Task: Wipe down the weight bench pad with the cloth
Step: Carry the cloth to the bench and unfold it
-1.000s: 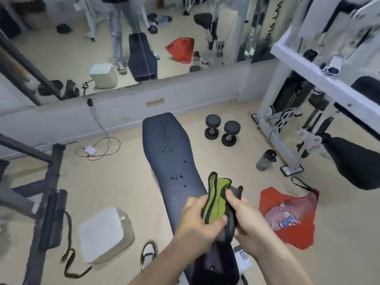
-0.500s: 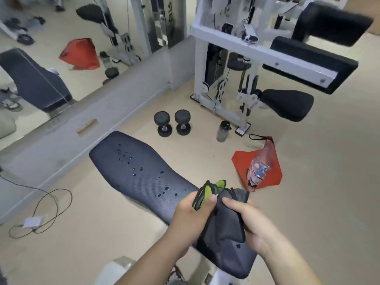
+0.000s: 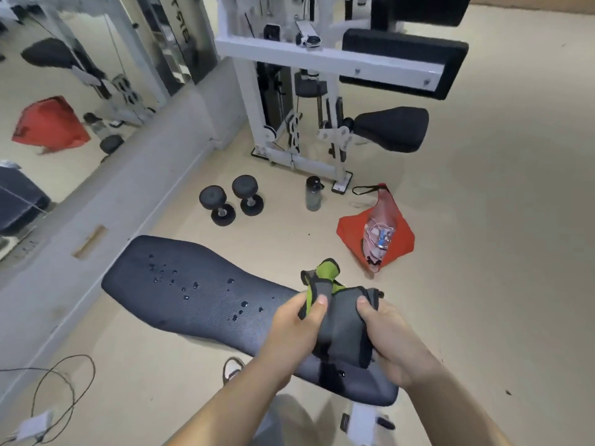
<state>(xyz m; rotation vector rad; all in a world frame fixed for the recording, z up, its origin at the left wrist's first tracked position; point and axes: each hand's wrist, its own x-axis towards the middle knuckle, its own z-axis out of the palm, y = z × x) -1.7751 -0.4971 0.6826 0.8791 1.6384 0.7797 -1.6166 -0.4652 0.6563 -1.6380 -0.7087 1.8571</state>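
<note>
Since the earlier frame the cloth [image 3: 343, 320] spreads wider between my hands: left hand [image 3: 296, 329] pinches its green-lined edge, right hand [image 3: 391, 346] grips the grey side, over the near end of the bench pad [image 3: 199, 294]. Beyond the right hand, a red bag [image 3: 351, 233] holds a clear pouch [image 3: 381, 228]; dumbbells [image 3: 246, 188] stand farther.

Single head-worn wide-angle view, as I receive it: looks forward and steeply down over the surface [image 3: 199, 294], with the left hand [image 3: 289, 329] and right hand [image 3: 391, 346] nearest the lens, the floor [image 3: 483, 252] beyond; the mirror [image 3: 38, 85] at left is blurred, perhaps by lens distortion.
</note>
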